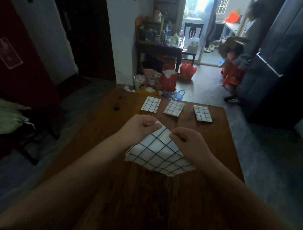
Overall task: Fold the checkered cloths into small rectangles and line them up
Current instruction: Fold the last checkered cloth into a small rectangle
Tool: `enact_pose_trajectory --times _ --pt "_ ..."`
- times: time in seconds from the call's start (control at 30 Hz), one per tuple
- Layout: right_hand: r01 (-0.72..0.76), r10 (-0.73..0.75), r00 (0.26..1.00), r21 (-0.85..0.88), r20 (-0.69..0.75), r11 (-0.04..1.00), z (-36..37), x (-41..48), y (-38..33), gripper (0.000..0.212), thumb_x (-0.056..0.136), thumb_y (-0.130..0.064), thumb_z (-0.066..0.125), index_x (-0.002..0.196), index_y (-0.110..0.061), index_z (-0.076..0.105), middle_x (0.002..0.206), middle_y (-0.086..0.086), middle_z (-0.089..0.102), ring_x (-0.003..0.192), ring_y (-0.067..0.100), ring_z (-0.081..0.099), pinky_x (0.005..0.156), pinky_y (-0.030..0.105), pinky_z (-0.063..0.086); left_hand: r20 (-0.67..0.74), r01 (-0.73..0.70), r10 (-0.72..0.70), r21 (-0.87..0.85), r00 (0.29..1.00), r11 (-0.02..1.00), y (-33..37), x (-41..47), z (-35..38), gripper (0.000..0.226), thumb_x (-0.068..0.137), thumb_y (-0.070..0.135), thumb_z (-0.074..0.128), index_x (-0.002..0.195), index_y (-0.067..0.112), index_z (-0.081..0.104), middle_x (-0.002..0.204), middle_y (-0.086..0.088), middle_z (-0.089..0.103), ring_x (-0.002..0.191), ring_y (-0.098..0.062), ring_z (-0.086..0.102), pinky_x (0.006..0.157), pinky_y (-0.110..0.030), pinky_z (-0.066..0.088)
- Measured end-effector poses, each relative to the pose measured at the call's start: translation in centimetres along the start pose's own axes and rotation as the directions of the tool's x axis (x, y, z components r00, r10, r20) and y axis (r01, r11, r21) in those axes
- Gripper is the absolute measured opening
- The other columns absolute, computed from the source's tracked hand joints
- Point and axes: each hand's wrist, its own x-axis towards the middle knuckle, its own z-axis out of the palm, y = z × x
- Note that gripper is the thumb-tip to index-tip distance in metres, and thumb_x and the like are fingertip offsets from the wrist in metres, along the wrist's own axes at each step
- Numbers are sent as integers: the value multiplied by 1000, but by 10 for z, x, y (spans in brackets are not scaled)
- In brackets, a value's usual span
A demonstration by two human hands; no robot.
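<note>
I see three folded cloths (151, 104) (174, 108) (202, 113) lined up near the far edge of the surface (109, 122), apart from each other, with bare wood left and right of them and a wide free stretch nearer me. My left hand (139, 127) and right hand (187, 141) each pinch the top edge of an unfolded checkered cloth (159, 154), held up mid-surface, knuckles raised.

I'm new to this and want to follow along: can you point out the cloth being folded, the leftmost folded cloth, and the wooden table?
Cloth being folded (159, 152): head view, middle of its hanging panel.
Leftmost folded cloth (151, 104): head view, its centre.
Wooden table (223, 139): head view, bare top near the right edge.
</note>
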Motion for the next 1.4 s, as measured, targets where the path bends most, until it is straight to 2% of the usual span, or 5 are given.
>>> enact_pose_trajectory --times 0.5,1.0,1.13,1.23,1.4 --pt "-58 57 998 -36 -24 998 0 -14 4 24 99 -28 61 78 -40 61 66 -11 61 63 -2 59 59 11 40 -162 110 -161 -284 973 952 -2 -5 -39 24 102 30 61 112 14 75 104 -3 78 100 -22 73 94 -41 57" --pt "-224 228 972 70 -57 972 -18 -24 15 11 99 -21 62 104 -22 71 89 -14 67 86 1 63 75 18 46 -268 152 -264 -375 927 914 -9 -17 -43 22 104 28 56 108 18 75 99 -2 78 91 -19 75 79 -37 60" --pt "-387 425 905 397 -8 832 -24 -28 6 9 100 -28 59 100 -26 68 101 -2 70 92 13 66 73 23 48 -359 128 -237 -301 903 945 -12 -17 -37 20 104 31 56 104 21 74 93 -1 76 80 -13 71 72 -33 57" --pt "-380 487 868 758 94 531 -24 -34 -3 21 105 -24 50 113 -11 65 107 7 74 90 17 74 70 27 57 -400 123 -220 -252 890 960 -15 -19 -28 20 105 33 53 102 22 70 86 1 72 72 -7 66 66 -29 52" --pt "-440 467 849 823 250 359 -8 -41 -9 35 109 -23 41 134 -1 52 127 10 64 85 18 71 59 21 58 -409 138 -299 -378 862 915 -17 -19 -20 21 106 33 51 108 21 68 100 -3 74 92 -20 72 78 -36 59"
